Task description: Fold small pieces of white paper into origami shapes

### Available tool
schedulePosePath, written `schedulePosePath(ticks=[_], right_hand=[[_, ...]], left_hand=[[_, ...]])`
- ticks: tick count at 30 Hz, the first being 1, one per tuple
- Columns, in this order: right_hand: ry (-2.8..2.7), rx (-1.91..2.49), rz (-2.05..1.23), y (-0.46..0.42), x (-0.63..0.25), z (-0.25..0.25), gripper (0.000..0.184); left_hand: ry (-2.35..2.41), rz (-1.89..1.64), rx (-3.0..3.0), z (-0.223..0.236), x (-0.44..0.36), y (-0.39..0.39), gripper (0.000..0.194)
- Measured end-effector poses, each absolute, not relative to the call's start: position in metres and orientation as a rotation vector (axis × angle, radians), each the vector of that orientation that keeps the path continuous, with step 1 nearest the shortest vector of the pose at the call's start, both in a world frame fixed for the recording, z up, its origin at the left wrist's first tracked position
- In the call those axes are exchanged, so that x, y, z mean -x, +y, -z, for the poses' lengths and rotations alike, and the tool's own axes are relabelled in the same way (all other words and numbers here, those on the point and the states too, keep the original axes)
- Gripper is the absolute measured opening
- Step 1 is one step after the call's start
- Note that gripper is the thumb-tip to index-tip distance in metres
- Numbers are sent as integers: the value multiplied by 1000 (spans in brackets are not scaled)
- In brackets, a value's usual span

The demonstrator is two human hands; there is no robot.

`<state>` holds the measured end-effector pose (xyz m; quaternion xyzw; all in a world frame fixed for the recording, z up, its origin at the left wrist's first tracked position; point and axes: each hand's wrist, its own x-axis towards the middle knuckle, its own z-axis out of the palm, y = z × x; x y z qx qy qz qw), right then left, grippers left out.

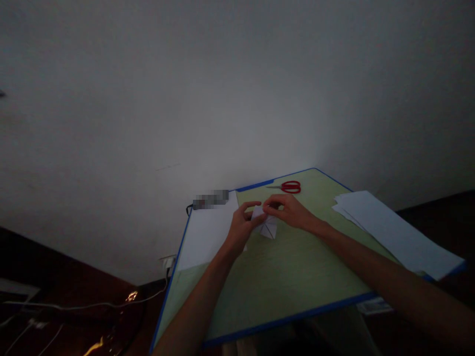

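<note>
A small piece of folded white paper (pixel 269 229) with crease lines is held up between my two hands, over the middle of the table. My left hand (pixel 242 223) grips its left side, the thumb lying across the paper and the index finger curved above it. At the paper's upper right edge, my right hand (pixel 286 209) pinches with thumb and index finger. Beyond my right hand lie scissors (pixel 291 187) with red handles, their blades pointing left. Part of the paper is hidden behind my fingers.
The light green table (pixel 282 287) has a blue rim and stands against a grey wall. A white sheet (pixel 208 242) lies at its left, below a blurred-out object (pixel 211 199). Several white sheets (pixel 393 227) overlap at the right edge. A white cable (pixel 111 305) runs along the floor.
</note>
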<state>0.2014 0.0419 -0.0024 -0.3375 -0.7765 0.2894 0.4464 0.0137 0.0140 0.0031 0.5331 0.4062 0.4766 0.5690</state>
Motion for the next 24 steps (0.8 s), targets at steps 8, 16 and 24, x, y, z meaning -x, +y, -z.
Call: schedulePosePath(ticks=[8,16,24], right_hand=[[-1798,908,-737,50,-200,8,24],[-1637,910,-908,50,-198,9,27],[-1550,924,-964,48,-196,8,26]], left_hand=[[887,-1109,-1240,1,-11,18,35],[989,-1217,-1379,0,-13,17,39],[1078,-1295,-1294,-3,-15,17,50]])
